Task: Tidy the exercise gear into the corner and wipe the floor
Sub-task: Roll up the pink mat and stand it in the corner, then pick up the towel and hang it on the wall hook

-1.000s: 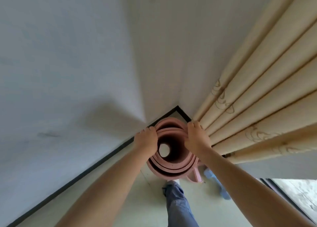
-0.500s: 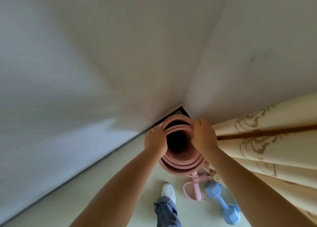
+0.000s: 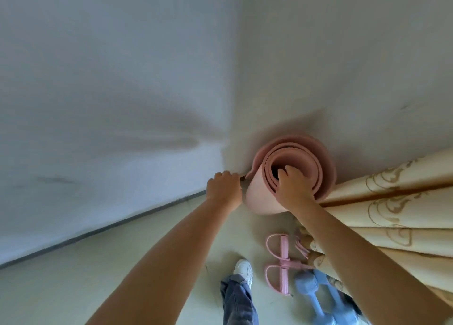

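Note:
A rolled pink exercise mat (image 3: pixel 259 197) stands upright in the corner where two white walls meet, its open spiral top facing me. My right hand (image 3: pixel 291 187) grips the near rim of the roll, fingers hooked inside the top. My left hand (image 3: pixel 224 188) sits just left of the mat with its fingers curled, nothing visible in it. A pink pedal pull band (image 3: pixel 284 263) lies on the floor below the mat. Beside it lie two light blue dumbbells (image 3: pixel 316 297), partly hidden by my right forearm.
A cream curtain (image 3: pixel 397 216) with gold pattern hangs at the right, pressed against the mat and gear. My leg in jeans and a white shoe (image 3: pixel 244 270) stand on the pale floor (image 3: pixel 122 275). A dark baseboard (image 3: pixel 103 231) runs along the left wall.
My left hand has come off the mat's rim and now sits beside it. The right hand has shifted to the near rim. The view swung left and down, showing more floor gear.

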